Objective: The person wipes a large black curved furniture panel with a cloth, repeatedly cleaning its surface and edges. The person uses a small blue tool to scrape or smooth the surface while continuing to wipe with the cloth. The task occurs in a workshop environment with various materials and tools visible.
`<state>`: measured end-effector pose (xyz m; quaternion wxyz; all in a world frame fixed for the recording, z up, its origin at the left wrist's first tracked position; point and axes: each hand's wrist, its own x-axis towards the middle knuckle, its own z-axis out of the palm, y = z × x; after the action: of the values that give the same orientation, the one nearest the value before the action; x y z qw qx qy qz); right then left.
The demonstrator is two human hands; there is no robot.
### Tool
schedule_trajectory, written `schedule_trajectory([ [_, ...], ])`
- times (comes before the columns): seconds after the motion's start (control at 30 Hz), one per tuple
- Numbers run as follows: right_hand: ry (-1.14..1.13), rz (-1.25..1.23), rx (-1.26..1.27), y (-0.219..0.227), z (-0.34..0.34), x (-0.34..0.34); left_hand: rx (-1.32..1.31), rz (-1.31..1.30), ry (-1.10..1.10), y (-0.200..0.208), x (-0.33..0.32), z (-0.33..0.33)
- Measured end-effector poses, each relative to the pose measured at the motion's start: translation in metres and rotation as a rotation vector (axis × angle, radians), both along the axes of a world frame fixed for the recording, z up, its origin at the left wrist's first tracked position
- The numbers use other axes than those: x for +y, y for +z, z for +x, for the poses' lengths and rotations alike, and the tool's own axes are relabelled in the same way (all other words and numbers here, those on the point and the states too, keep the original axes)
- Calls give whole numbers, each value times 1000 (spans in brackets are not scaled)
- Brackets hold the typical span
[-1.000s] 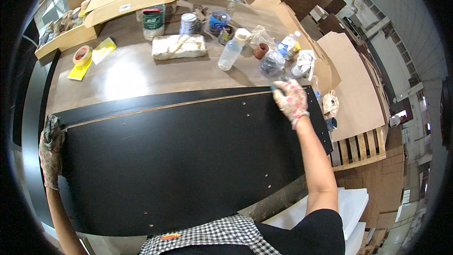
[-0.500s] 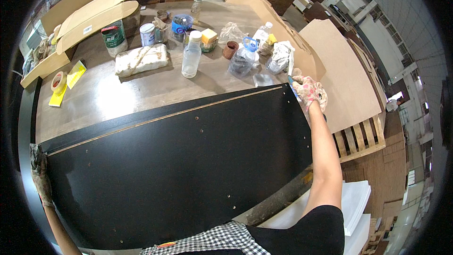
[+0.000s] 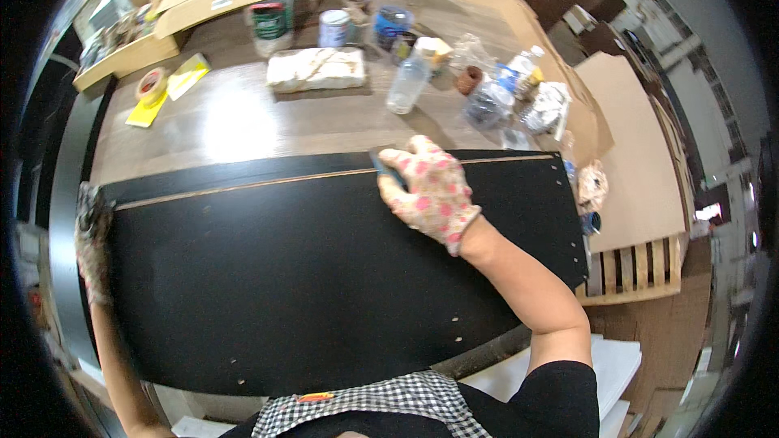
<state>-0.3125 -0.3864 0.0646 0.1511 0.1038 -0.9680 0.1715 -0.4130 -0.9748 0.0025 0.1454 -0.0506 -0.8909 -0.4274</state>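
Observation:
A large black panel [image 3: 308, 268] with small drilled holes lies before me. A narrow pale groove [image 3: 235, 188] runs along its far side. My right hand [image 3: 434, 191], in a pink-dotted cloth glove, is closed round a thin, flat, dark scraper-like tool [image 3: 383, 165]. That tool meets the groove near its middle; the glove hides most of it. At the panel's far left corner, my left hand [image 3: 93, 243] grips the edge in a glove darkly stained at the fingers. Its fingertips are hard to make out.
Behind the panel stand a clear plastic bottle [image 3: 408, 85], a wrapped white bundle [image 3: 316, 70], a green jar [image 3: 271, 28], a white can [image 3: 333, 29] and a brown cup [image 3: 468, 79]. A tape roll [image 3: 151, 85] lies at left. Cardboard [image 3: 633, 146] and a wooden pallet [image 3: 633, 272] are at right.
My right hand has moved left with the tool, from the panel's far right corner to the middle of the groove. The left hand stays at the left corner. The whole view has shifted.

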Motion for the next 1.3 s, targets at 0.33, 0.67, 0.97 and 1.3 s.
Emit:
schedule_trajectory([
  [0.33,444,-114,-85,-12,-104,-288,-86,697,228,27,13,19],
  [0.67,689,-72,-2,-3,-157,-467,-133,1368,236,47,-75,52],
  [0.97,698,-172,-141,-6,-131,-376,-45,1307,208,16,-126,92],
  [1.3,737,-162,-192,-6,-150,-406,-87,1246,156,18,-126,92],
])
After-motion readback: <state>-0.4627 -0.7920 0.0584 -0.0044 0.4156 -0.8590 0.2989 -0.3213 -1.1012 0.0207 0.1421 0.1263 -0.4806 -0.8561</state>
